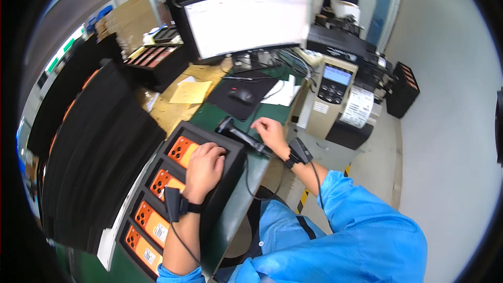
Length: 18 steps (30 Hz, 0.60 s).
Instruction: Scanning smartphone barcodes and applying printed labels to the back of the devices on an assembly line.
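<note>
My left hand point(204, 173) is over the far slot of a black foam tray point(230, 152), its fingers bent over the end of an orange phone point(182, 150). The palm and fingers hide that end of the phone. More orange phones, camera side up, lie in the nearer slots; one phone point(153, 223) carries a white label. My right hand point(271, 133) hovers beside a black handheld scanner point(238, 132) lying on the table, its fingers curled in with nothing visible in them. Each wrist wears a black strap with a cabled device.
Tall stacked black trays point(99, 162) stand at the left. Beyond the tray are a yellow sheet point(191, 92), a mouse point(241, 95) on a black pad and a lit monitor point(246, 23). A label printer point(335, 94) with a printed strip point(358, 107) stands at the right.
</note>
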Available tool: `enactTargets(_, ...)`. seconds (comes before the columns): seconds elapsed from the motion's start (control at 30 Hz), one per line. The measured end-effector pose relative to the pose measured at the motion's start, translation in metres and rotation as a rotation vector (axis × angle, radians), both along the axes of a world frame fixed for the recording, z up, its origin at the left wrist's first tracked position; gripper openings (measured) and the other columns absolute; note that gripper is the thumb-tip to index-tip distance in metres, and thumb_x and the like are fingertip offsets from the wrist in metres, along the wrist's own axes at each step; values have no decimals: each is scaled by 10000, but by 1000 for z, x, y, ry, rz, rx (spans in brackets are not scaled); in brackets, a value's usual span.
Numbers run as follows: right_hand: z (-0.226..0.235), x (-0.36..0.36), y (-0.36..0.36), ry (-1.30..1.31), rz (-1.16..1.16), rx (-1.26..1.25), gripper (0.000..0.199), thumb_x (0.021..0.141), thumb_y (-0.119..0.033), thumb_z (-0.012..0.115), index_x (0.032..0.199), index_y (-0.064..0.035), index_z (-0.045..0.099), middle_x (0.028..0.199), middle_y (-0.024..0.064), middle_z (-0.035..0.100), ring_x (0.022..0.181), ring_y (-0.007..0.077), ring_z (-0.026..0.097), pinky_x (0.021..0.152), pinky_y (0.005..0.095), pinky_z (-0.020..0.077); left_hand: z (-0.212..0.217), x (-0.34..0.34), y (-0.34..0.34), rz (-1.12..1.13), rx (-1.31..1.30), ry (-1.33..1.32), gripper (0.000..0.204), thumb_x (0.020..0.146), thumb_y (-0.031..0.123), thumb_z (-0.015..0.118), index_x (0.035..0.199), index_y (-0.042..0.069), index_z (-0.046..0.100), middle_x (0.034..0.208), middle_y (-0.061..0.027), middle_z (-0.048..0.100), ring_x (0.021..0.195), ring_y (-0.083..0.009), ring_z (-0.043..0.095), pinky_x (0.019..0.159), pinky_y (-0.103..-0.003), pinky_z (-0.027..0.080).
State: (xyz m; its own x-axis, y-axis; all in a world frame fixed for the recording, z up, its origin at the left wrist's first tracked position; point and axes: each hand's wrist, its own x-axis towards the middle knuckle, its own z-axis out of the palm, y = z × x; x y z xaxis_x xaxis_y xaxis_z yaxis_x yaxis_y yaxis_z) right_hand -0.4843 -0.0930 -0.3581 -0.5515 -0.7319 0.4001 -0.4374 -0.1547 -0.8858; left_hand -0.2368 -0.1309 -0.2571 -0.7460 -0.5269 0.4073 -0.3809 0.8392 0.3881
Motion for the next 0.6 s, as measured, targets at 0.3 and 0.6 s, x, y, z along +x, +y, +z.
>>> enactTargets(0.3,2,-12,22,-385,71,-186,211,942,-158,536,864,-38,690,610,-39,518,549,36,446,491,220,338,5,-6,2,-3,54,-44,145,814,61,624,954,31,649,1026,-124,606,1023,-328,561,931,-418,430)
enactTargets(0.6,9,-102,201,-117,-436,-213,198,979,-144,517,895,-34,658,732,-37,554,630,28,430,552,196,347,6,-11,2,32,33,-63,135,815,44,617,946,23,641,1017,-127,598,1002,-332,561,911,-417,435)
